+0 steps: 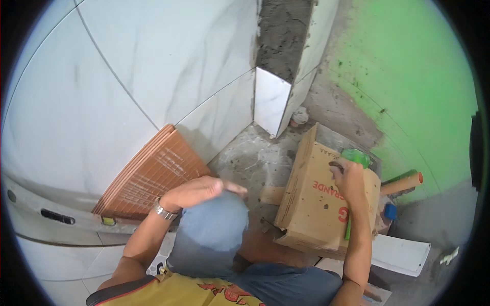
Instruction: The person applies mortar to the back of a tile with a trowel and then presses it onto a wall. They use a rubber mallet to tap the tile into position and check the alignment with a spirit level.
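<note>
My left hand (204,192), with a metal watch at the wrist, rests flat over my raised knee in blue-grey trousers (209,234). Its fingers are stretched out and hold nothing. On the right, my right hand (349,176) is over the top of a brown cardboard box (306,199), fingers curled. A small dark thing shows at its fingertips; its kind is hard to make out. Just beyond the knuckles is a round, see-through green object (356,157). A thin green strip (348,229) lies on the box, partly behind my right forearm.
Stacked terracotta-backed tiles (158,173) lean against the marbled wall tiles (168,56) on the left, beside a long spirit level (76,219). A narrow corner column has bare mortar (283,38) above a white tile (272,99). An orange pipe (403,183) and white tile piece (400,254) lie right.
</note>
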The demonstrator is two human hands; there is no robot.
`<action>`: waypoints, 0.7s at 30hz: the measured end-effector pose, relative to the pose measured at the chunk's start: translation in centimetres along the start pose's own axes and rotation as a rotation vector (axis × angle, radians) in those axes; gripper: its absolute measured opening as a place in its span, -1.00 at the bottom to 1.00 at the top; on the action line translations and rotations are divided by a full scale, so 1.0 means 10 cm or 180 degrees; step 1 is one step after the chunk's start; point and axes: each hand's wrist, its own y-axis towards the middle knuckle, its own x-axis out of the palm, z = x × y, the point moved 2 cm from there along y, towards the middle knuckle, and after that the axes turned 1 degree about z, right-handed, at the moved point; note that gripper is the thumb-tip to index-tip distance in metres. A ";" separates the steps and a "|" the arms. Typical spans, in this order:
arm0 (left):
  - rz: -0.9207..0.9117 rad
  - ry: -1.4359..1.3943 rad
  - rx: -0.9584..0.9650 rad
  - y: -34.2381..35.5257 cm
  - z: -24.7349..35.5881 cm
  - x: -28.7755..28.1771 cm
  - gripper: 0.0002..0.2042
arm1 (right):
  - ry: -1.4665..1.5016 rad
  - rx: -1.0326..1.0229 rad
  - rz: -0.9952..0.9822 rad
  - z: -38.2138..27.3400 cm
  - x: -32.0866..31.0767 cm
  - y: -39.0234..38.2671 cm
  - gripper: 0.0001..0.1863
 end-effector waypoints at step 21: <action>0.0531 0.1726 -0.1815 0.21 0.59 0.18 -0.66 | 0.0811 0.0554 -0.2065 -1.41 0.11 -0.24 -0.75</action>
